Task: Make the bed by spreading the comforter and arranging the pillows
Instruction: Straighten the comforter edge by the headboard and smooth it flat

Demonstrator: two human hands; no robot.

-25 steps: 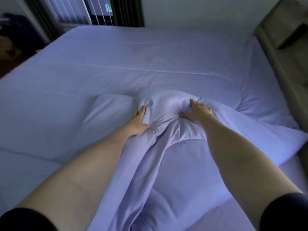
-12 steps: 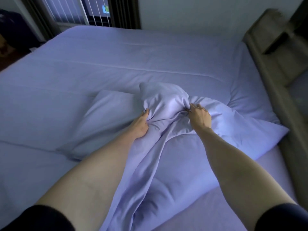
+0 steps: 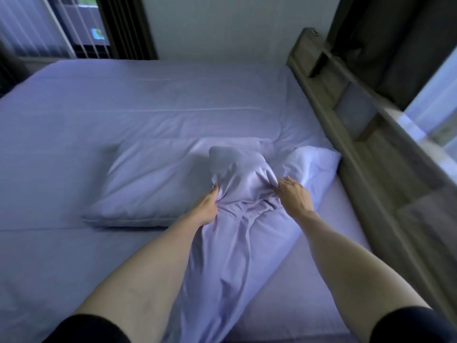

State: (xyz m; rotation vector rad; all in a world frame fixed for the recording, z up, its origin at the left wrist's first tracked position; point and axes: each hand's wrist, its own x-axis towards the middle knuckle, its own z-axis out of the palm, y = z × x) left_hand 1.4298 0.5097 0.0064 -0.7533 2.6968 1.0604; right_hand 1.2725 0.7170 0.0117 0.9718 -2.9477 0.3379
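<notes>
A long lavender pillow (image 3: 237,243) lies bunched lengthwise toward me in the middle of the bed. My left hand (image 3: 206,206) pinches its fabric on the left side. My right hand (image 3: 295,196) grips the crumpled cover on the right side. Its far end (image 3: 232,164) bulges up between my hands. A flat lavender pillow (image 3: 148,184) lies under it to the left. Another pale pillow (image 3: 314,167) sits to the right by the headboard. The comforter (image 3: 160,100) is spread flat over the far part of the bed.
A wooden headboard with shelves (image 3: 351,125) runs along the right side of the bed. A window with vertical blinds (image 3: 74,28) and a dark curtain (image 3: 126,26) stand beyond the far left corner. The fitted sheet (image 3: 49,268) shows near me.
The view has swung right and nearer to the headboard. Both hands have pulled the long pillow's end toward me and gathered its cover more tightly; the flat pillow at left shows more fully.
</notes>
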